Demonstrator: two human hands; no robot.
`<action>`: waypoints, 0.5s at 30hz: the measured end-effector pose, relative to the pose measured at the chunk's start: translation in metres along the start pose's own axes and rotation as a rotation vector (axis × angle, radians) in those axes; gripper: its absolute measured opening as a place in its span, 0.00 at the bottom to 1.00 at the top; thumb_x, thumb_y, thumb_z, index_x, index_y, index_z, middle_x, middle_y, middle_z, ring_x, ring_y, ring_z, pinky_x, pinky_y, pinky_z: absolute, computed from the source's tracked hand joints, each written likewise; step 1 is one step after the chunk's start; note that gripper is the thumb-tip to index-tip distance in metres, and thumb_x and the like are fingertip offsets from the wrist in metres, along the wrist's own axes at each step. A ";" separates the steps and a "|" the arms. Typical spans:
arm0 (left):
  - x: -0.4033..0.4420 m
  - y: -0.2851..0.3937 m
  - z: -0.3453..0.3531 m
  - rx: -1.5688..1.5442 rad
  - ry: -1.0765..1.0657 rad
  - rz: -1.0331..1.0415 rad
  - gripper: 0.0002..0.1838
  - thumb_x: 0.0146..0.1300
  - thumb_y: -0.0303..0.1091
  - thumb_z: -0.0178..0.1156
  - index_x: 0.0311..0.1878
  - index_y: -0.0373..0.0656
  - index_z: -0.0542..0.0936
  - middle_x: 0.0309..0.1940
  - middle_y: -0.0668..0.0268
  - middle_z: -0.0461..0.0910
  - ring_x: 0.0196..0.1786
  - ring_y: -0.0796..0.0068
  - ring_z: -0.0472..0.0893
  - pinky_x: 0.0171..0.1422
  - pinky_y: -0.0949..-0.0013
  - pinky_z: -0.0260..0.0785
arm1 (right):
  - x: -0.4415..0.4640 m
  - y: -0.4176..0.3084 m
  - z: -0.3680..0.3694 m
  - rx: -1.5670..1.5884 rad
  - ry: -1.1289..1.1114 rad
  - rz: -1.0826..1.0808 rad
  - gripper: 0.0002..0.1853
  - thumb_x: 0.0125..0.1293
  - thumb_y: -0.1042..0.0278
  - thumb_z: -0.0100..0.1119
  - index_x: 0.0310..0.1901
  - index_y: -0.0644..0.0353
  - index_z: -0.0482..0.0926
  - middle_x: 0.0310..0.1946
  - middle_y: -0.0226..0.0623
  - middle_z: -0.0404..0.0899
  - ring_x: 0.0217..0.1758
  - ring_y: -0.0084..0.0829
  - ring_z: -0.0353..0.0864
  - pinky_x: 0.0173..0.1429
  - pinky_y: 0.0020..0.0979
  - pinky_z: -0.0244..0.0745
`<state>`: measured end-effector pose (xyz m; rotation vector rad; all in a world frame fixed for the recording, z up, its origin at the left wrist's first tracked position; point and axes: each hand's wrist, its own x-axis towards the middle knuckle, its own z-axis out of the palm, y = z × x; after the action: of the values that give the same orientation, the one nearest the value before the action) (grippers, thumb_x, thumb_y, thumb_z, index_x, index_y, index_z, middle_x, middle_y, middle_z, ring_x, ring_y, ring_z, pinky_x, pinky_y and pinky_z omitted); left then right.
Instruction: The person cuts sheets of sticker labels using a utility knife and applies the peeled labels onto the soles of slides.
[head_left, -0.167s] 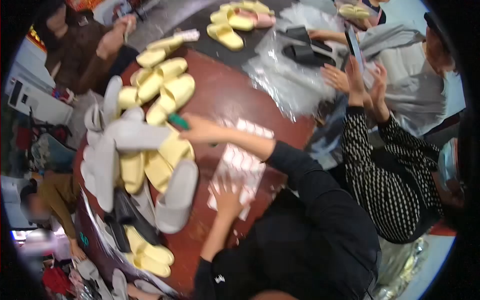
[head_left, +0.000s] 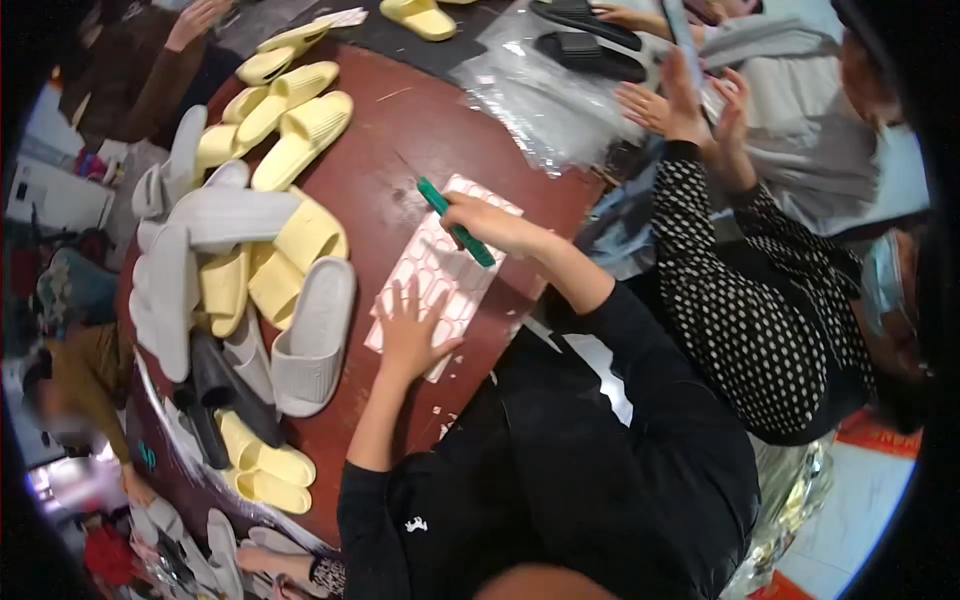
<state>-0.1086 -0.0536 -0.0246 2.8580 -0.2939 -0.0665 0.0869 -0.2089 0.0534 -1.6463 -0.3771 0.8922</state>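
A white sheet with rows of pink-outlined rounded shapes lies slanted on the dark red table. My left hand rests flat on its near end, fingers spread. Over the far part of the sheet, my right hand grips a slim green utility knife, which points up and left. Whether the knife touches the sheet I cannot tell. Left of my hands, a grey slide slipper is the nearest footwear, beside a pile of yellow slippers and grey ones.
Black slippers and a yellow pair lie at the table's left edge. Clear plastic bags spread at the far side, near black slippers. A person in a dotted sleeve sits close on the right, holding up a phone.
My right hand has moved from beside the yellow slippers to over the sheet, bringing the knife along. My left hand stays on the sheet. The view has shifted.
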 end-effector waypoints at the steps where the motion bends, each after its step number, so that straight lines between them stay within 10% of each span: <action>1: 0.009 -0.007 -0.004 0.017 0.025 0.031 0.42 0.48 0.62 0.63 0.67 0.59 0.66 0.69 0.46 0.52 0.71 0.36 0.48 0.67 0.30 0.39 | -0.014 0.003 -0.009 -0.004 0.048 -0.023 0.19 0.62 0.62 0.56 0.50 0.64 0.69 0.26 0.32 0.70 0.30 0.24 0.73 0.34 0.29 0.70; 8: 0.014 0.026 -0.020 0.149 0.006 -0.043 0.43 0.49 0.62 0.63 0.68 0.57 0.64 0.69 0.45 0.53 0.69 0.34 0.51 0.66 0.29 0.42 | -0.090 0.025 -0.022 0.519 0.011 0.050 0.14 0.70 0.59 0.51 0.51 0.58 0.68 0.26 0.29 0.73 0.19 0.17 0.73 0.14 0.18 0.62; 15: 0.005 0.032 0.019 0.203 0.055 -0.202 0.41 0.53 0.58 0.62 0.67 0.50 0.63 0.69 0.46 0.53 0.69 0.37 0.54 0.67 0.33 0.45 | -0.046 0.029 0.008 0.394 -0.022 0.013 0.23 0.67 0.51 0.56 0.51 0.63 0.69 0.28 0.29 0.72 0.27 0.16 0.71 0.27 0.23 0.68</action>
<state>-0.1110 -0.0898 -0.0341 3.0761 0.0006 0.0030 0.0447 -0.2427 0.0420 -1.2777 -0.1897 0.9286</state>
